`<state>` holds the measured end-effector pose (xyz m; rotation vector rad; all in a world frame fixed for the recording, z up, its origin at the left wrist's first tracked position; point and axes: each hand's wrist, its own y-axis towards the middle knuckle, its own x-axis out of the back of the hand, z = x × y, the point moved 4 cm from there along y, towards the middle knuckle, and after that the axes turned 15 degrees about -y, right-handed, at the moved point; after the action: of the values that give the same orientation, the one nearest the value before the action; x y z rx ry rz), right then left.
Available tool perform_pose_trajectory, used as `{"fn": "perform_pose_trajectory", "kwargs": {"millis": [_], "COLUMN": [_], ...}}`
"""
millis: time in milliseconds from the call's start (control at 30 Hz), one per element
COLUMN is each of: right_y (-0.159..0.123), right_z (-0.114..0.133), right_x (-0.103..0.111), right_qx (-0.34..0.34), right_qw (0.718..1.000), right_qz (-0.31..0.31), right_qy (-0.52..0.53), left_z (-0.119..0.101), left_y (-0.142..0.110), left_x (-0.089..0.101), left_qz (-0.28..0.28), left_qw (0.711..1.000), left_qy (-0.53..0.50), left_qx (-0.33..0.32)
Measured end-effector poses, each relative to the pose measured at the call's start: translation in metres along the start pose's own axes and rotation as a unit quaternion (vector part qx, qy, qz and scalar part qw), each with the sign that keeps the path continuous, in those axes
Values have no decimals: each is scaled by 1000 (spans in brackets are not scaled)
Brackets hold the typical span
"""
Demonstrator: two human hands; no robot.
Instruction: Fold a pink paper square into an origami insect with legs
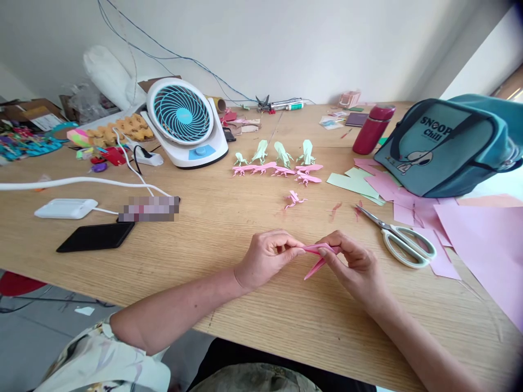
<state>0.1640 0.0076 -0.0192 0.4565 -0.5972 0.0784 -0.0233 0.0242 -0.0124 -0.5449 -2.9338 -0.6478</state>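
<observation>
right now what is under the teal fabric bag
Pink and green paper pieces lie along the lower front edge of the teal fabric bag. Its body covers whatever is further underneath.

A pale, plain wall [318, 49] rose behind the wood-grained surface [163, 261], with thin blue cables [196, 61] looping down it. At the right, the wall met a lighter slanting edge [476, 51], and brightness came in from that side beside a strip of brown frame [509, 84]. Below the surface, at the left, lay a grey tiled floor [44, 332] with a white scrap [84, 311] on it and part of a red seat [18, 284] nearby.
</observation>
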Motion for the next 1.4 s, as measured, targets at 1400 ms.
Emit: {"fn": "perform_pose_trajectory", "kwargs": {"millis": [1400], "right_y": [8], "right_z": [1], "right_x": [-11], "right_qx": [-107], "right_qw": [978], "right_qz": [95], "right_qy": [150], "left_z": [20], "left_y": [-10], "left_x": [-25], "left_qz": [28], "left_qw": [895], "left_qy": [-290], "left_qx": [338]}}
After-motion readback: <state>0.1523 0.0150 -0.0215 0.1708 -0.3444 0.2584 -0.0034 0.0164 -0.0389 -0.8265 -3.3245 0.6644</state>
